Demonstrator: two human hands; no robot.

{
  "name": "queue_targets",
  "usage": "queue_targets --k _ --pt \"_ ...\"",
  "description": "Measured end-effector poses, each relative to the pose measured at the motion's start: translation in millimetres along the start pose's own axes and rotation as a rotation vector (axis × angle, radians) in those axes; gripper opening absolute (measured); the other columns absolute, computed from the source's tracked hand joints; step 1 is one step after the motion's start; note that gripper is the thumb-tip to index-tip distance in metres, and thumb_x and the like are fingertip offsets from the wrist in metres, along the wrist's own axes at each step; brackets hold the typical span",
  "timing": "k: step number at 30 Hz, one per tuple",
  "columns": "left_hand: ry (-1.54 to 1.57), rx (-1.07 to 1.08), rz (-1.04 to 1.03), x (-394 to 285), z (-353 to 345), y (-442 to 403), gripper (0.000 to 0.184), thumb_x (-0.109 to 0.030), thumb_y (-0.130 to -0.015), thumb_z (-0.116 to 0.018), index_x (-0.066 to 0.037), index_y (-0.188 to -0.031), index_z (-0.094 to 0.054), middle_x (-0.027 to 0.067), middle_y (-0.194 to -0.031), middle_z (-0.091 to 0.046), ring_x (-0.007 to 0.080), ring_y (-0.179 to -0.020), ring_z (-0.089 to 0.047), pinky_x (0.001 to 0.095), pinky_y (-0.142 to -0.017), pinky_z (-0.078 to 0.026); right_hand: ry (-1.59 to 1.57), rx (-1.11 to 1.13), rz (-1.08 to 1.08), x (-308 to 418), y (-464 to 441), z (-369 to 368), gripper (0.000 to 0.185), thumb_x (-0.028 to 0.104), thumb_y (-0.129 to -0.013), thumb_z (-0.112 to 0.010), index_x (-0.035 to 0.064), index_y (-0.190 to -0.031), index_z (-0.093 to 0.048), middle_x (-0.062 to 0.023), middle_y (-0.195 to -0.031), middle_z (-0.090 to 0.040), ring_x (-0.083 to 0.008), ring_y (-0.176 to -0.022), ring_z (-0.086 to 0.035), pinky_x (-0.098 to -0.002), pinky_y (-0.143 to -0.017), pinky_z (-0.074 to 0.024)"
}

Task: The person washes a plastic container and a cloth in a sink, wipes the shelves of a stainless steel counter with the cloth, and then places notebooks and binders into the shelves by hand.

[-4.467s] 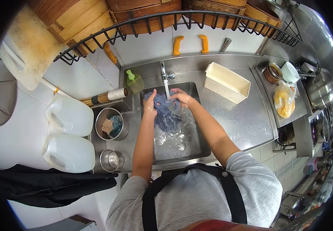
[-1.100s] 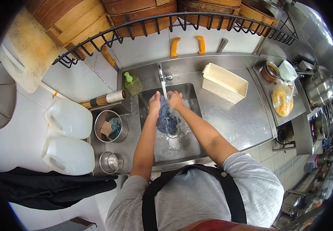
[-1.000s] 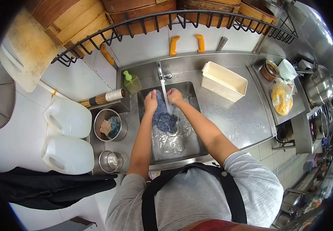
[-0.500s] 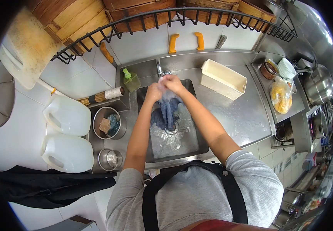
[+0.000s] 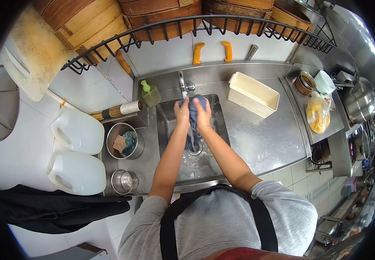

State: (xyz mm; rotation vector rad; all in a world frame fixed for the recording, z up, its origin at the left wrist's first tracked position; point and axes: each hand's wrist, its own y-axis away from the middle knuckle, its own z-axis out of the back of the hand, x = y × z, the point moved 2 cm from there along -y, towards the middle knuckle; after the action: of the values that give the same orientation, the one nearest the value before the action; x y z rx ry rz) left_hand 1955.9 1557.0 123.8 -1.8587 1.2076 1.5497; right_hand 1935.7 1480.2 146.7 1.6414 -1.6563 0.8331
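Note:
A wet blue-grey cloth (image 5: 192, 113) is bunched between my two hands over the steel sink (image 5: 163, 125). My left hand (image 5: 181, 112) presses on its left side and my right hand (image 5: 202, 113) grips its right side. Just above them is the tap (image 5: 182, 82), with water running from its spout onto the cloth. The cloth's lower end hangs towards the drain (image 5: 194, 149), where water trickles off it.
A green-pump soap bottle (image 5: 151, 94) stands left of the tap. On the right counter sits a cream plastic bin (image 5: 253, 96). A steel pot (image 5: 122, 139) with scrubbers is left of the sink. Overhead, a black wire rack (image 5: 165, 31) holds wooden steamers.
The cloth, which hung down from my hands into the basin, is now gathered up between them. My hands have come slightly lower, and the tap shows more fully above them.

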Motion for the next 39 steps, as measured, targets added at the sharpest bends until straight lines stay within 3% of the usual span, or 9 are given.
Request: queue_targets --k 3,6,13,17,19,25,31,37,39 --pt "0.214 0.134 0.074 25.6 3.6 -0.4 0.032 -0.029 -0.086 -0.052 0.001 -0.096 -0.053 0.0097 -0.089 -0.058 0.0182 -0.08 -0.057 0.0312 -0.071 -0.047 0.719 -0.253 0.443 13.2 0.0 -11.6 0.041 0.04 -0.078 -0.059 0.0023 -0.093 -0.057 -0.0137 -0.093 -0.062 -0.0284 -0.081 -0.06 -0.0357 -0.071 -0.0449" --pt "0.15 0.116 0.128 6.0 4.2 16.8 0.028 -0.029 -0.088 -0.049 -0.001 -0.09 -0.056 0.0072 -0.079 -0.058 0.0168 -0.071 -0.057 0.0297 -0.065 -0.048 1.185 -0.128 0.0 28.8 -9.5 -7.8 0.044 0.039 -0.082 -0.053 -0.0038 -0.092 -0.055 -0.026 -0.088 -0.057 -0.0373 -0.086 -0.055 -0.039 -0.074 -0.0438" --pt "0.27 0.066 0.422 33.5 28.0 0.2 0.027 -0.029 -0.086 -0.046 -0.003 -0.091 -0.056 0.0076 -0.083 -0.059 0.0206 -0.073 -0.059 0.0333 -0.066 -0.048 1.021 0.108 0.37 -20.7 -28.5 6.1 0.034 0.039 -0.079 -0.056 0.0095 -0.096 -0.057 -0.0228 -0.097 -0.056 -0.0393 -0.092 -0.054 -0.0437 -0.08 -0.0422" --pt "0.812 0.272 0.402 63.2 33.1 -20.0 0.035 -0.037 -0.087 -0.045 -0.006 -0.099 -0.053 0.0083 -0.09 -0.059 0.0232 -0.081 -0.059 0.036 -0.075 -0.047 1.317 0.097 -0.025 15.0 -2.0 -28.6 0.043 0.048 -0.075 -0.056 0.0097 -0.093 -0.063 -0.0193 -0.096 -0.059 -0.0361 -0.093 -0.056 -0.0418 -0.081 -0.0447" --pt "0.112 0.092 0.41 31.2 30.1 11.7 0.029 -0.028 -0.089 -0.04 -0.006 -0.104 -0.053 0.0083 -0.091 -0.059 0.0194 -0.085 -0.058 0.0321 -0.075 -0.047 1.411 0.131 -0.072 3.5 -29.0 -10.5 0.044 0.048 -0.072 -0.059 0.0089 -0.093 -0.064 -0.0189 -0.096 -0.06 -0.0353 -0.094 -0.056 -0.0409 -0.081 -0.0447" --pt "-0.242 0.508 0.244 12.7 37.9 20.8 0.034 -0.037 -0.08 -0.056 -0.004 -0.087 -0.055 0.0062 -0.083 -0.057 0.0162 -0.074 -0.054 0.0314 -0.065 -0.045 1.644 0.484 -0.333 -3.6 -77.8 5.3 0.049 0.045 -0.066 -0.065 0.0051 -0.094 -0.063 -0.0167 -0.097 -0.062 -0.0282 -0.092 -0.06 -0.0351 -0.081 -0.0459" --pt "-0.771 0.504 -0.308 -31.3 2.6 20.7 0.036 -0.033 -0.079 -0.062 -0.006 -0.056 -0.054 -0.0032 -0.055 -0.048 0.0058 -0.051 -0.04 0.0244 -0.045 -0.033 0.08 0.156 -0.555 -30.7 -49.9 72.2 0.067 0.061 -0.083 -0.036 0.001 -0.105 -0.057 -0.0088 -0.102 -0.059 -0.0193 -0.098 -0.053 -0.0316 -0.089 -0.0384" --pt "0.005 0.381 0.183 -65.1 -15.9 50.3 0.028 -0.031 -0.081 -0.06 -0.005 -0.089 -0.056 0.0043 -0.08 -0.061 0.0141 -0.066 -0.06 0.0268 -0.061 -0.046 -0.329 -0.026 -0.466 -48.8 2.4 75.9 0.079 0.073 -0.076 -0.031 0.0075 -0.116 -0.051 -0.0057 -0.118 -0.051 -0.0209 -0.107 -0.046 -0.0375 -0.091 -0.0352" --pt "0.098 -0.168 0.185 -44.0 -3.6 38.0 0.031 -0.028 -0.079 -0.063 0.001 -0.091 -0.059 0.0045 -0.078 -0.06 0.0175 -0.068 -0.059 0.0295 -0.06 -0.047 -0.434 0.032 -0.546 -36.4 4.1 53.8 0.07 0.066 -0.076 -0.044 0.0097 -0.116 -0.051 -0.007 -0.111 -0.054 -0.0212 -0.098 -0.051 -0.0366 -0.085 -0.0387"
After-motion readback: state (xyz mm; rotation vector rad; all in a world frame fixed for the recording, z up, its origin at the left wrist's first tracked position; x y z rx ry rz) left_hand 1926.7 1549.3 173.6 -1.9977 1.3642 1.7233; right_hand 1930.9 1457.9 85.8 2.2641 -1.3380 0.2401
